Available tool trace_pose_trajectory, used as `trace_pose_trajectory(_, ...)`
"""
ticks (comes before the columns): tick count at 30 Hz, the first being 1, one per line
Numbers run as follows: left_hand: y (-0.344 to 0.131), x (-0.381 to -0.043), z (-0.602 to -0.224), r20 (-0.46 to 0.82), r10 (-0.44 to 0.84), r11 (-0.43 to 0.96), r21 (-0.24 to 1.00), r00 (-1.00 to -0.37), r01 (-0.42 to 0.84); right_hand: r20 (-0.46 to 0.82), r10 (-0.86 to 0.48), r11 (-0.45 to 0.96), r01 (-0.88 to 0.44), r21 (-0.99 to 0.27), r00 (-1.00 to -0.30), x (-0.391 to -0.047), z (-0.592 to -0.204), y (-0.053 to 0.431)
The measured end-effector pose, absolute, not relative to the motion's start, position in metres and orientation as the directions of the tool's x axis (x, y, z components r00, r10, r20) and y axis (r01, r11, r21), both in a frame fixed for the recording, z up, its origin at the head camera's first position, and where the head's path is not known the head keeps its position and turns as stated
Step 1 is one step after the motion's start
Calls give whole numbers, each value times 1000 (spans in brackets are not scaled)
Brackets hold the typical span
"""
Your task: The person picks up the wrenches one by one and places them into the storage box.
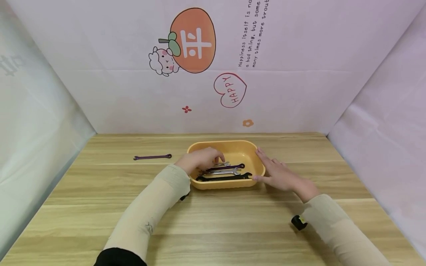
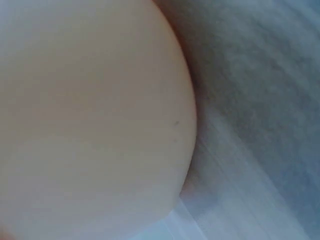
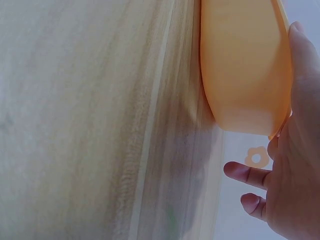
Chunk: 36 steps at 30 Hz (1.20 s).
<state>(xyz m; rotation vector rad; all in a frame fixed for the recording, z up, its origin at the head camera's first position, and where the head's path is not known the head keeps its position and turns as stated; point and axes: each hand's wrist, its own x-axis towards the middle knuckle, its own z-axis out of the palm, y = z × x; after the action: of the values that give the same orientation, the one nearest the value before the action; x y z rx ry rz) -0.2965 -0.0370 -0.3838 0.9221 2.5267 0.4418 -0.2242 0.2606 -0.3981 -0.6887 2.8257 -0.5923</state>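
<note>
A yellow-orange plastic basket (image 1: 229, 184) stands on the table with several wrenches lying inside. My left hand (image 1: 203, 158) reaches over its left side, fingers bent down at a small silver wrench (image 1: 227, 164); I cannot tell whether they pinch it. Beside that lie a purple wrench (image 1: 242, 166), a larger silver wrench (image 1: 236, 171) and a black wrench (image 1: 226, 178). With thumb and fingers spread, my right hand (image 1: 277, 173) touches the basket's right end. In the right wrist view its thumb (image 3: 302, 47) lies along the rim. The left wrist view shows mostly blurred skin.
Left of the basket, another purple wrench (image 1: 152, 157) lies on the wooden table (image 1: 226, 225). A white printed backdrop (image 1: 126, 92) rises behind the table's far edge, and white sheets (image 1: 36, 140) hang at both sides.
</note>
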Motion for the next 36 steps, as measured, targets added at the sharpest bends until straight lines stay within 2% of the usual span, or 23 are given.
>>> trace_pose_trajectory(6,-38,-294,-378,-226,694,706,401,-684,584,-73,-474,813,-405,-419,-877,-223,-399,260)
trace_pose_trajectory(15,-50,-292,-368,-121,745,622,480,-656,618,-75,-471,814,-401,-420,-879,-224,-401,259)
trace_pose_trajectory(29,-70,-288,-352,22,780,531,506,-625,680,-68,-471,813,-402,-422,-880,-226,-401,260)
trace_pose_trajectory(36,-85,-287,-344,75,765,522,510,-640,684,-74,-468,816,-398,-419,-881,-225,-400,260)
